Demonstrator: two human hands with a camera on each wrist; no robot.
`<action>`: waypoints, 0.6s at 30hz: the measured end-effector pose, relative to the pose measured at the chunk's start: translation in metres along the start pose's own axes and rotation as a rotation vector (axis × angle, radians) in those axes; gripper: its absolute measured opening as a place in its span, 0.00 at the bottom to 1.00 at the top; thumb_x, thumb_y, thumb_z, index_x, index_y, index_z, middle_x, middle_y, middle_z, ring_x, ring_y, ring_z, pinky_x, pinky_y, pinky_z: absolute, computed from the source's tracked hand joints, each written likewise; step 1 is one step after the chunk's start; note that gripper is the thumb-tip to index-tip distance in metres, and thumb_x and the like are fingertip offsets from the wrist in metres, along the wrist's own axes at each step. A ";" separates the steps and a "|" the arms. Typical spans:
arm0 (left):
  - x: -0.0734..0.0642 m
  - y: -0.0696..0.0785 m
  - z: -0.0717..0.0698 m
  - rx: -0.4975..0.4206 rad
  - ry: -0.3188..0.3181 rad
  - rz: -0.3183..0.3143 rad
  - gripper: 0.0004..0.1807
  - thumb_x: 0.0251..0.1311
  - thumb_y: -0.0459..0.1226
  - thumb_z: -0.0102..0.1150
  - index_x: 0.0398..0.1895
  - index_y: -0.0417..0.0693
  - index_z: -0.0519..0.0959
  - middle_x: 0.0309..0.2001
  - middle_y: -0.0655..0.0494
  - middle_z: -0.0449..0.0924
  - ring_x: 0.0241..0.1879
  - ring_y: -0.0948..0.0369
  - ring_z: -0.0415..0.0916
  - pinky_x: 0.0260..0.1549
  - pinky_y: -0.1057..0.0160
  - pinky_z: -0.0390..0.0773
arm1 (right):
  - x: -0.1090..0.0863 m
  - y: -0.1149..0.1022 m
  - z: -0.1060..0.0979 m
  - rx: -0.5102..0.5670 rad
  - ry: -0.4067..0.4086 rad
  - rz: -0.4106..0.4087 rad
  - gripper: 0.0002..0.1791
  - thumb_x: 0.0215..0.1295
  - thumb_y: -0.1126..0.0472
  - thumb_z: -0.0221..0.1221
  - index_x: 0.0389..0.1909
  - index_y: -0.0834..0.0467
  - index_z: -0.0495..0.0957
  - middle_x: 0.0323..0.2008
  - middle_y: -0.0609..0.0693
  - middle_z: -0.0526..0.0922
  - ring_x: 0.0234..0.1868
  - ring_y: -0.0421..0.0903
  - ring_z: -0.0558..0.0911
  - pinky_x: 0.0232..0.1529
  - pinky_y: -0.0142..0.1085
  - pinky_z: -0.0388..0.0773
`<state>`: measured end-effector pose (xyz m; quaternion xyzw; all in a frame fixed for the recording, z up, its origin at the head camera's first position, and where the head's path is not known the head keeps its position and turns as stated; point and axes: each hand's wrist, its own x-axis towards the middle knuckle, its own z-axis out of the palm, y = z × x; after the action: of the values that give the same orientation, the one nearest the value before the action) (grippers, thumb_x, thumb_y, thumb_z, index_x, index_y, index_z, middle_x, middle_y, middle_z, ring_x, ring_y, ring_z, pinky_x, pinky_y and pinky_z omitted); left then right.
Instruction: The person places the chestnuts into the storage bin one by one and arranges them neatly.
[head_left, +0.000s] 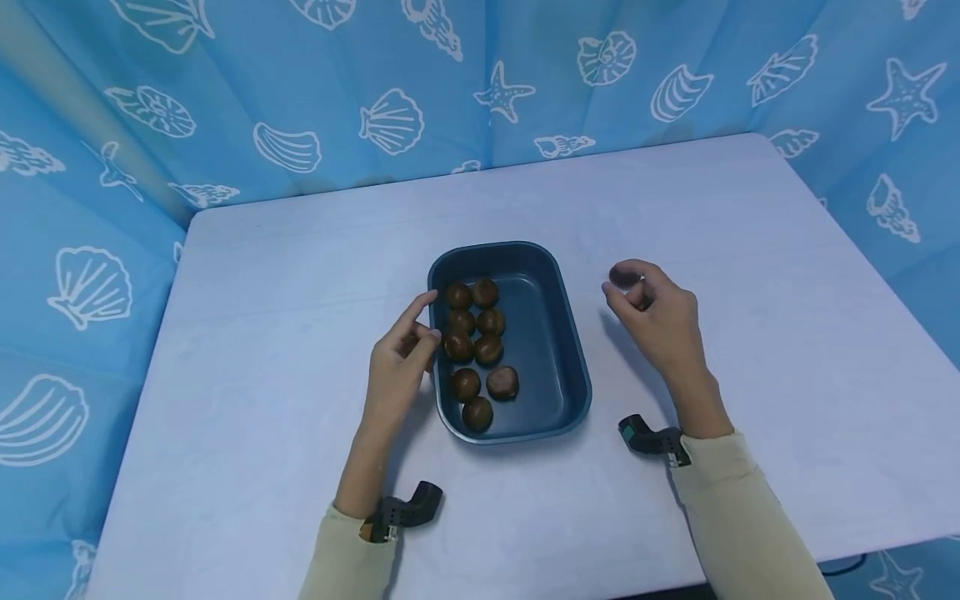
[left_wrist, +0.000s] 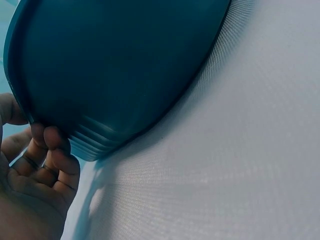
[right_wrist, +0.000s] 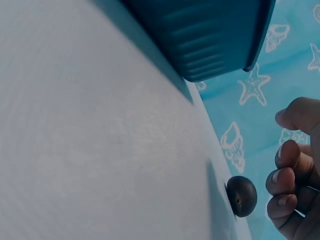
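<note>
Several brown chestnuts [head_left: 490,322] lie along the left side of a dark blue tray [head_left: 536,358]. At the tray's left rim is my left hand [head_left: 393,367], with index fingertip and thumb tip at the edge. In the left wrist view the other fingers [left_wrist: 55,137] are bent against the tray's outer wall. My right hand [head_left: 663,321] hovers right of the tray, thumb and index finger apart. Another chestnut [right_wrist: 242,196] sits close to its fingertips, partly covered by the index finger in the head view; the right wrist view shows a gap between them.
A white cloth covers the table [head_left: 262,333]. Blue curtain [head_left: 450,75] with white shell and starfish prints hangs behind it and at both sides. Each wrist wears a small black camera [head_left: 420,504]. A dark cable [head_left: 843,568] shows below the front right edge.
</note>
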<state>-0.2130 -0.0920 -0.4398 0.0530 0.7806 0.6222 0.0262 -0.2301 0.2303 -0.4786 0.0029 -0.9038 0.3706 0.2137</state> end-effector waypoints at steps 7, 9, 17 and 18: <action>0.001 -0.003 -0.001 -0.009 -0.005 0.014 0.25 0.70 0.31 0.49 0.70 0.47 0.71 0.34 0.42 0.74 0.28 0.58 0.71 0.31 0.57 0.74 | 0.002 0.009 0.000 -0.060 -0.031 0.090 0.21 0.67 0.54 0.64 0.57 0.60 0.79 0.19 0.52 0.78 0.19 0.42 0.69 0.25 0.34 0.62; 0.001 -0.004 -0.001 -0.008 -0.005 0.012 0.25 0.70 0.31 0.49 0.70 0.47 0.71 0.34 0.42 0.74 0.28 0.58 0.71 0.31 0.57 0.74 | 0.002 0.012 0.001 -0.075 -0.038 0.103 0.22 0.67 0.54 0.64 0.58 0.62 0.78 0.20 0.53 0.78 0.20 0.44 0.69 0.25 0.35 0.63; 0.001 -0.003 -0.001 -0.011 -0.001 0.007 0.25 0.70 0.31 0.49 0.70 0.49 0.72 0.34 0.44 0.74 0.28 0.55 0.71 0.30 0.56 0.73 | 0.006 0.016 0.001 -0.110 -0.101 0.193 0.28 0.68 0.53 0.62 0.63 0.63 0.73 0.23 0.55 0.78 0.23 0.49 0.70 0.30 0.39 0.65; 0.001 -0.003 -0.001 -0.010 0.002 0.006 0.25 0.70 0.31 0.49 0.70 0.50 0.72 0.33 0.45 0.74 0.28 0.55 0.70 0.30 0.58 0.72 | 0.007 0.017 0.000 -0.112 -0.112 0.204 0.29 0.68 0.52 0.62 0.64 0.64 0.72 0.23 0.55 0.79 0.24 0.49 0.71 0.31 0.40 0.65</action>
<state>-0.2141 -0.0936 -0.4422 0.0547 0.7773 0.6263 0.0238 -0.2391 0.2433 -0.4873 -0.0801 -0.9293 0.3386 0.1240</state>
